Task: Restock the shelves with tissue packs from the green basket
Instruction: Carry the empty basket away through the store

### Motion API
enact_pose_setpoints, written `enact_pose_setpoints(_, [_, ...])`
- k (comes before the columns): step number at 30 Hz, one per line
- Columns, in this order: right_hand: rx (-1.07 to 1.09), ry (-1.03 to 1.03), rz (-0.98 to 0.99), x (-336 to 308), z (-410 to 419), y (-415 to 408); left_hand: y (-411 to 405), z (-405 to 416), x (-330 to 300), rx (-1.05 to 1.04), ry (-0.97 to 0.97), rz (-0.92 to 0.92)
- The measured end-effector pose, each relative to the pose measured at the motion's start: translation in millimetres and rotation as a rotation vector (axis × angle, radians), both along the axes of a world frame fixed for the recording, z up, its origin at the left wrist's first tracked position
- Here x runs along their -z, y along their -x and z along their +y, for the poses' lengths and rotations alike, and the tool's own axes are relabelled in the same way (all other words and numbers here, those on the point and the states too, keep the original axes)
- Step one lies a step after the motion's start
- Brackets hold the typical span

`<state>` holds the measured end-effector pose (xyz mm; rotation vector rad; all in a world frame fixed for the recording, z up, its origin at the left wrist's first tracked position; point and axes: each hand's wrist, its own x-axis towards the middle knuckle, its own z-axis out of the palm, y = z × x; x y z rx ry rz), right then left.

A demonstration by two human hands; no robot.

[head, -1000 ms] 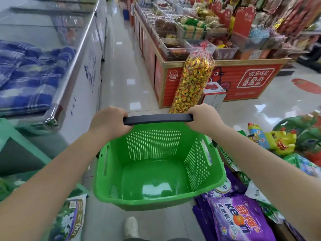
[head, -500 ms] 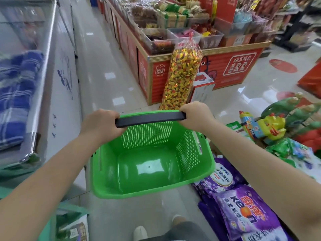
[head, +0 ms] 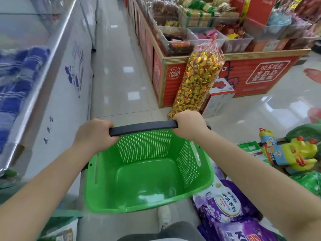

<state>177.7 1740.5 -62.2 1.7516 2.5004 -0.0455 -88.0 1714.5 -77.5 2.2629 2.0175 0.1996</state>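
I carry a green plastic basket (head: 189,164) in front of me above the shop floor. Its inside is bare; no tissue packs show in it. A black handle bar (head: 144,127) spans its top. My left hand (head: 94,133) grips the bar's left end and my right hand (head: 188,123) grips its right end, fingers curled round it. Both forearms reach in from the lower corners.
A white chest freezer (head: 69,80) with blue cloth under its glass runs along the left. A red snack stand (head: 243,73) stands ahead on the right, a tall bag of gold sweets (head: 196,80) leaning on it. Purple detergent bags (head: 224,207) and yellow bottles (head: 291,153) lie at right.
The view has moved forward along the aisle; the freezer and snack stand are closer. The basket has tilted slightly. Both hands keep their grip on the handle.
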Motion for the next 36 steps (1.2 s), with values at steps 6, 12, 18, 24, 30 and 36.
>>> enact_pose_setpoints(6, [-0.082,0.012,-0.014,9.4,50.1,-12.3,-12.7,32.6,14.7,-0.085,0.014,-0.020])
enact_pose_setpoints(12, [-0.128,0.051,-0.045,22.3,83.9,-9.9,-16.1,48.3,31.2,-0.147,0.051,-0.029])
enact_pose_setpoints(18, [-0.135,0.072,-0.060,37.0,110.7,11.3,2.4,68.7,44.5,-0.163,0.080,-0.032])
enact_pose_setpoints(24, [-0.099,0.140,-0.074,59.8,126.0,30.5,22.2,89.1,60.1,-0.134,0.134,-0.010])
enact_pose_setpoints(30, [-0.063,0.198,-0.065,85.2,135.0,41.7,32.2,106.4,78.2,-0.085,0.191,0.021])
enact_pose_setpoints(36, [-0.045,0.255,-0.061,119.0,142.4,43.5,34.9,118.3,108.5,-0.033,0.255,0.056])
